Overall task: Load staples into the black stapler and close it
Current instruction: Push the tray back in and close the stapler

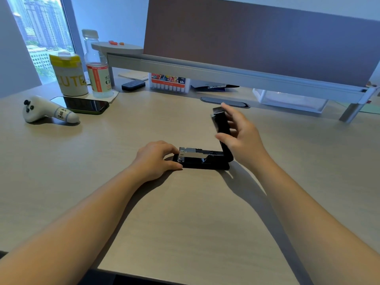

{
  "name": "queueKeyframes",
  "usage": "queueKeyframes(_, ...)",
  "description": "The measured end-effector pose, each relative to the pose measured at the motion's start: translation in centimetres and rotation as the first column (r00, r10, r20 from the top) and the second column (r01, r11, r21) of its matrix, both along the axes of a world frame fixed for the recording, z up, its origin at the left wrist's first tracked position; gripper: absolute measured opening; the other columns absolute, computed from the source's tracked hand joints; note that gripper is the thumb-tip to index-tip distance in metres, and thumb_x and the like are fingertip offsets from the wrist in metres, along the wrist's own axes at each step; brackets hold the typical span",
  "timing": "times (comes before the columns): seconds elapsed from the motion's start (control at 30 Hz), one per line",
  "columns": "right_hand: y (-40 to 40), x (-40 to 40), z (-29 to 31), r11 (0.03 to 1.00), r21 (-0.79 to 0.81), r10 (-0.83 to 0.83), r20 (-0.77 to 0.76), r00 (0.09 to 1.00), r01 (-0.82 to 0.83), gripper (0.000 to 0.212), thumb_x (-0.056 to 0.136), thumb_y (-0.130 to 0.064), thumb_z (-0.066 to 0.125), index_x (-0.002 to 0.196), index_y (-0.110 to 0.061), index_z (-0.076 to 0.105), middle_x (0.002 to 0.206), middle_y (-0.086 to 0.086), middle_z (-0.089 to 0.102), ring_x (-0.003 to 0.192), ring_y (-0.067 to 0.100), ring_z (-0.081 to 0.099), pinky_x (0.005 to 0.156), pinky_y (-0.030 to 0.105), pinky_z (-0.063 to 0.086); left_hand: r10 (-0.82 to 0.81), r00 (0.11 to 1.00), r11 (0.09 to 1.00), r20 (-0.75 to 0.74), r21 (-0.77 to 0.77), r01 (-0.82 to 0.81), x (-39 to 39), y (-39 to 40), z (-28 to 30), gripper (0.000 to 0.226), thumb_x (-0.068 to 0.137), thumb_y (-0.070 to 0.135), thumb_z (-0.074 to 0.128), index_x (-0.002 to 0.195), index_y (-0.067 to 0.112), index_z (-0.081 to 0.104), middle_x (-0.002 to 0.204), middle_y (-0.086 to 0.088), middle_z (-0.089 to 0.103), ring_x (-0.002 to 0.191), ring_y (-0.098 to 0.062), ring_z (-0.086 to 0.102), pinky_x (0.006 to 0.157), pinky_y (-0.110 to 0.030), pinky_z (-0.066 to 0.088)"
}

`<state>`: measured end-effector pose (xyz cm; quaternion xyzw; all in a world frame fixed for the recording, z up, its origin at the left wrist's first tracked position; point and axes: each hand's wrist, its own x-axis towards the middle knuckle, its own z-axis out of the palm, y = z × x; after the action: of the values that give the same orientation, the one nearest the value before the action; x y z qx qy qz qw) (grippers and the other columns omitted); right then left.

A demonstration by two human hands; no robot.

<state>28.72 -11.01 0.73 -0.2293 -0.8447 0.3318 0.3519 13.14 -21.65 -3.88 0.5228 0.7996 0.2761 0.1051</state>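
Your left hand [156, 159] pins the rigid black stapler [202, 159] on the wooden table [185, 212]; your right hand [239, 132] grips its raised lid [221, 124]. Hold the lid's sides; the hinge feels springy.

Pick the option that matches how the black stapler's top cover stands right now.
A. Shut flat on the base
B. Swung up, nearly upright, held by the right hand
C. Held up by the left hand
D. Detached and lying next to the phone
B: the top cover stands nearly upright from the rear hinge with the right hand on it, while the left hand steadies the front of the black stapler, whose metal staple channel is exposed.
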Motion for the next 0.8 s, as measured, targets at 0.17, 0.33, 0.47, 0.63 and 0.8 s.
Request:
queueKeyframes(0.17, -0.4, -1.1, -0.3, 0.988, 0.146, 0.036, 0.163, 0.986, -0.06, 0.055, 0.078, -0.003, 0.06, 0.128, -0.015, 0.04, 0.126, 0.013, 0.055, 0.114, 0.025, 0.05, 0.091, 0.025, 0.038, 0.004, 1.0, 1.0, -0.002, -0.004, -0.004, -0.1, 0.3, -0.1, 0.037, 0.073, 0.03, 0.066, 0.107, 0.019, 0.06, 0.117, -0.005, 0.059, 0.112, -0.024, 0.047, 0.097, -0.044, 0.039)
queueKeyframes(0.33, -0.7, -1.8, -0.8, 0.964, 0.228, 0.068, 0.292, 0.954, -0.139, 0.056, 0.078, -0.003, 0.059, 0.129, -0.014, 0.039, 0.128, 0.012, 0.053, 0.116, 0.023, 0.047, 0.092, 0.021, 0.03, 0.017, 1.0, 1.0, -0.005, -0.006, -0.017, -0.2, 0.4, -0.2, 0.038, 0.072, 0.031, 0.067, 0.107, 0.018, 0.061, 0.117, -0.006, 0.059, 0.111, -0.025, 0.048, 0.096, -0.044, 0.039)
queueKeyframes(0.47, -0.8, -2.1, -1.4, 0.961, 0.237, 0.062, 0.324, 0.944, -0.144, 0.052, 0.079, -0.005, 0.06, 0.127, -0.013, 0.043, 0.127, 0.011, 0.054, 0.116, 0.024, 0.048, 0.091, 0.021, 0.031, 0.024, 1.0, 1.0, 0.001, -0.007, -0.024, -0.3, 0.5, -0.3, 0.038, 0.072, 0.031, 0.067, 0.107, 0.018, 0.06, 0.118, -0.006, 0.058, 0.112, -0.025, 0.047, 0.096, -0.043, 0.039)
queueKeyframes(0.63, -0.5, -0.9, -2.0, 0.992, 0.107, 0.033, 0.342, 0.939, -0.074, 0.053, 0.079, -0.014, 0.061, 0.128, -0.015, 0.039, 0.127, 0.009, 0.054, 0.113, 0.021, 0.049, 0.092, 0.026, 0.035, -0.01, 0.999, 1.0, 0.043, -0.015, 0.011, -0.4, 0.5, -0.4, 0.037, 0.075, 0.032, 0.063, 0.11, 0.019, 0.059, 0.117, -0.004, 0.06, 0.11, -0.022, 0.05, 0.096, -0.044, 0.041)
queueKeyframes(0.8, 0.1, 0.9, -3.6, 0.996, -0.085, -0.006, 0.292, 0.956, 0.032, 0.056, 0.077, -0.019, 0.065, 0.126, -0.015, 0.039, 0.125, 0.008, 0.053, 0.1, 0.013, 0.044, 0.086, 0.025, 0.035, -0.104, 0.765, 0.975, 0.636, 0.216, -0.047, 1.3, 0.3, 1.2, 0.032, 0.083, 0.029, 0.053, 0.106, 0.007, 0.057, 0.087, 0.002, 0.061, 0.084, -0.011, 0.057, 0.055, -0.011, 0.05)
